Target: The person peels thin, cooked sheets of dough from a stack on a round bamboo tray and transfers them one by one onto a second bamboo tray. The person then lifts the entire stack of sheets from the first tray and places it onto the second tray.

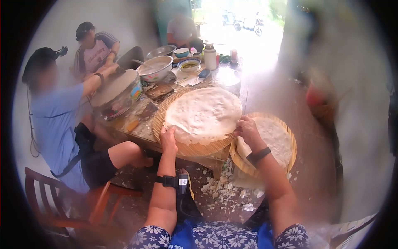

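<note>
On the near corner of the table (143, 142), a thin pale sheet (203, 112) was spread over a round woven mat (201, 150), its near left edge held by the closed fingers of the left hand (168, 140) and its right edge pinched by the right hand (248, 130), though whether the mat was also gripped could not be told. To the right and lower down, a second sheet (275, 137) was borne by a second mat (241, 163). Tearing was probably best avoided if the rim was handled lightly and evenly from both sides.
</note>
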{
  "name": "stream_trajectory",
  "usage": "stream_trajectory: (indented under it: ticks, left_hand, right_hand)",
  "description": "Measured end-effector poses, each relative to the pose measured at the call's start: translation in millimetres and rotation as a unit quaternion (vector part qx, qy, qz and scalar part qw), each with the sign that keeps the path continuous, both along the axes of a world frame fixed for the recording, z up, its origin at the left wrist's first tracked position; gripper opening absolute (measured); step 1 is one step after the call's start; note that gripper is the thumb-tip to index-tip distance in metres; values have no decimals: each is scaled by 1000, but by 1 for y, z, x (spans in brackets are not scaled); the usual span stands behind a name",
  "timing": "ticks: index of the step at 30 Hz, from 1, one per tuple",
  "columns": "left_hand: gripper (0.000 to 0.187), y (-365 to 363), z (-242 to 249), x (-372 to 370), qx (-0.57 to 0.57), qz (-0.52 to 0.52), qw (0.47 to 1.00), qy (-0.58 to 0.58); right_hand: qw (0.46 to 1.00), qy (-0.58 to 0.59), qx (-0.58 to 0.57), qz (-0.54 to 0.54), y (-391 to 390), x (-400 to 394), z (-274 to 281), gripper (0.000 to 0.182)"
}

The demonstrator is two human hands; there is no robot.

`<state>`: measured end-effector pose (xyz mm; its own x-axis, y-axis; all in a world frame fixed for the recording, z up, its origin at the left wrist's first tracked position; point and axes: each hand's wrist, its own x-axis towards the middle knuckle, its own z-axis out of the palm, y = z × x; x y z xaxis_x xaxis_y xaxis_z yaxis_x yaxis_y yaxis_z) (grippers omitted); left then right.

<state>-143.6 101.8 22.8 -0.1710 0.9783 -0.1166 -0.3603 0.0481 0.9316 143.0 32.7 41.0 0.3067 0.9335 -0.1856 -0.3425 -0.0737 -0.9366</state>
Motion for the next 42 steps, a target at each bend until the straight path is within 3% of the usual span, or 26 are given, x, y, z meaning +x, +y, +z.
stream_trajectory:
  ticks: [3,7,12,18,22,25,28,30,33,35,37,38,42]
  left_hand:
    - [43,13,-27,-10,-13,3,999,38]
    - [51,27,-46,-14,49,62,997,9]
    - [59,24,-29,-13,47,76,995,47]
    - [63,29,-40,-15,40,99,989,102]
    - [64,21,-38,-9,52,112,978,168]
    - [62,16,-41,-13,108,123,903,397]
    - [58,9,-30,-13,135,117,849,498]
    - [56,10,-34,-9,155,173,793,563]
    - [46,0,-23,6,260,207,749,574]
    - [38,-18,-6,30,255,47,886,385]
    - [30,-43,4,64,238,-107,943,204]
    - [28,-59,7,85,232,-178,948,127]
    - [29,-125,-4,154,164,-468,852,167]
  right_hand:
    - [1000,-9,7,-4,10,-3,-14,24]
    - [999,-39,9,1,1,-1,-18,37]
    - [997,-69,31,17,-7,4,-18,48]
    - [995,-67,61,34,-24,10,-17,43]
    - [994,-100,36,-29,-52,32,-9,35]
    - [989,-110,45,-89,-79,73,-22,30]
    - [983,-78,-5,-169,-107,123,-46,23]
    - [970,-34,-38,-237,-126,151,-70,19]
    - [945,-4,-106,-308,-153,180,-109,17]
    - [929,-9,-158,-335,-166,189,-131,16]
    - [915,-30,-217,-339,-179,198,-150,15]
    - [907,-25,-219,-358,-182,199,-153,16]
    - [891,-67,-289,-344,-183,201,-152,8]
